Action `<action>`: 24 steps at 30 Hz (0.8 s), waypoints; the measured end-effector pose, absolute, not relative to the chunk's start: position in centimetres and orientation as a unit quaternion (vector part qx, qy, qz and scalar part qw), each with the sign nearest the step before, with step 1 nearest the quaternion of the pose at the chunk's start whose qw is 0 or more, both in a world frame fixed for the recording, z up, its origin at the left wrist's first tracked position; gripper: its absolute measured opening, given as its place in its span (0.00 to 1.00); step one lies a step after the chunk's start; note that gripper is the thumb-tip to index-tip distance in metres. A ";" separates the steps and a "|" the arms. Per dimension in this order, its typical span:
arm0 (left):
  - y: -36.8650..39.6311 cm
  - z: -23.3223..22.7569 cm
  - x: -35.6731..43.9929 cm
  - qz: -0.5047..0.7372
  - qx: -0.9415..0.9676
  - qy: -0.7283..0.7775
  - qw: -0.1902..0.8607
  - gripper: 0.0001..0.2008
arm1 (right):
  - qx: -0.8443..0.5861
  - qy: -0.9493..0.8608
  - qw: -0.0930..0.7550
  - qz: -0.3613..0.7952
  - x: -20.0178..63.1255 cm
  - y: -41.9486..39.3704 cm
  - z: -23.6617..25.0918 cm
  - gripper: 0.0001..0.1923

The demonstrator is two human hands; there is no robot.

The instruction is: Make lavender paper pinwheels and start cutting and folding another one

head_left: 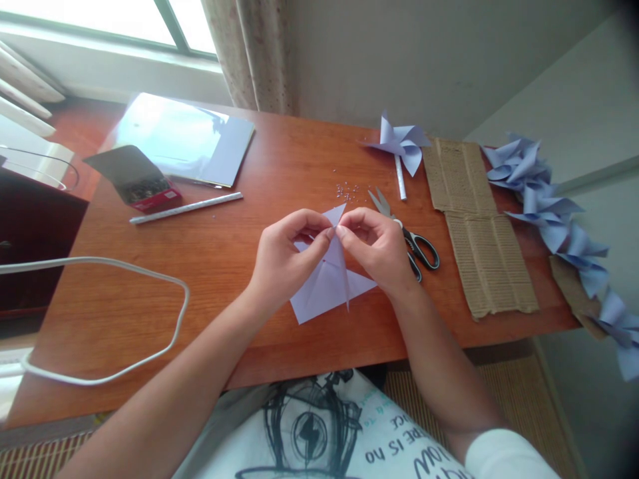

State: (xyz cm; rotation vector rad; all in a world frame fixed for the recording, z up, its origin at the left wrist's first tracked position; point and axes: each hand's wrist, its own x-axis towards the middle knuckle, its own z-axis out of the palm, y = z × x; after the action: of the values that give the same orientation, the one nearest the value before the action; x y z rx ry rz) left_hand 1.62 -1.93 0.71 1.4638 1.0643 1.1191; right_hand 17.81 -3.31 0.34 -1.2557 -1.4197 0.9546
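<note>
A pale lilac sheet of paper (314,296), cut toward its middle, is held over the near part of the wooden table. My left hand (292,246) pinches its upper part between thumb and forefinger. Against those fingertips, my right hand (374,243) pinches the same paper. One cut flap stands up toward me and another spreads to the right. Black-handled scissors (422,249) lie just right of my right hand, partly behind it. Small scattered bits (348,191) lie beyond my fingers. Anything tiny between the fingertips is hidden.
A finished pinwheel (399,143) on a paper stick lies at the back. Corrugated cardboard (486,246) and several more pinwheels (554,206) line the right side. Leftward are a rolled paper stick (187,207), an open small box (142,183), a paper stack (184,140) and a white cable (182,313).
</note>
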 end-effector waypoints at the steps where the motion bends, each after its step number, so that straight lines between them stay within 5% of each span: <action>1: -1.9 0.7 1.6 0.460 0.604 0.438 0.482 0.03 | -0.515 -0.583 0.486 0.398 17.8 -3.3 0.5 0.05; 9: -1.8 0.6 1.3 0.454 0.605 0.444 0.480 0.03 | -0.629 -0.586 0.402 0.317 23.9 -4.5 2.1 0.13; 17: -1.9 0.6 1.3 0.443 0.611 0.420 0.503 0.03 | -0.744 -0.644 0.149 0.099 28.1 -9.8 1.1 0.23; 24: -1.9 0.5 1.2 0.427 0.612 0.404 0.529 0.03 | -0.776 -0.602 0.150 0.111 28.4 -9.1 0.3 0.23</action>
State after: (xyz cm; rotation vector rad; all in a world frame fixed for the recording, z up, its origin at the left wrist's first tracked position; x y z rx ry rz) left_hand 1.25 -1.88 0.46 1.4607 0.9638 1.0208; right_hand 28.45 -9.15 0.26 -2.2295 -1.7303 0.3178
